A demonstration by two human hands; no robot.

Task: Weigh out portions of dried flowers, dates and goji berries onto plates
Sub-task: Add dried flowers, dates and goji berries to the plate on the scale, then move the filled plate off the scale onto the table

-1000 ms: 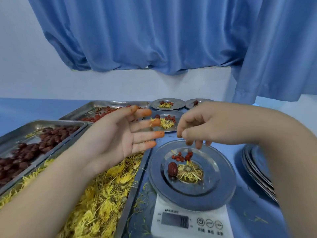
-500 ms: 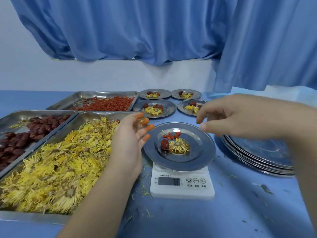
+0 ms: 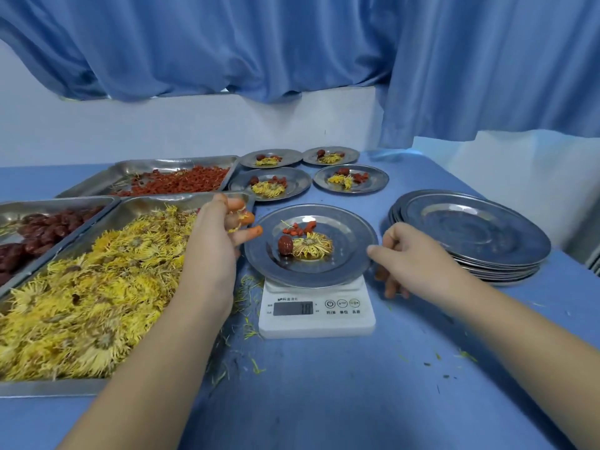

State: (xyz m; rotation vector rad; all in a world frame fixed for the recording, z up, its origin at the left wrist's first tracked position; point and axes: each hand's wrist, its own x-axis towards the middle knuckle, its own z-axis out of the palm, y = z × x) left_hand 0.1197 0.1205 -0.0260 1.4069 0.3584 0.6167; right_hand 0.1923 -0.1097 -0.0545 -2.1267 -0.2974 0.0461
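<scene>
Beneath blue curtains [image 3: 292, 43], the counter [image 3: 324, 401] holds the scale [image 3: 316, 323], and on it sits the plate [image 3: 350, 235] carrying a flower [image 3: 311, 246], date [image 3: 285, 245] and goji berries [image 3: 300, 229]. It lies directly left of the right hand [image 3: 418, 254], whose thumb touches its rim, fingers curled below; whether that pinch has closed I cannot tell. The left hand [image 3: 214, 245], spread and holding nothing, hovers beside the opposite rim, so the right looks nearer.

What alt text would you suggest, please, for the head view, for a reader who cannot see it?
A right hand grips the rim of a plate on a scale; the plate holds a date, goji berries and a dried flower. The open left hand hovers over a tray of dried flowers.
</scene>
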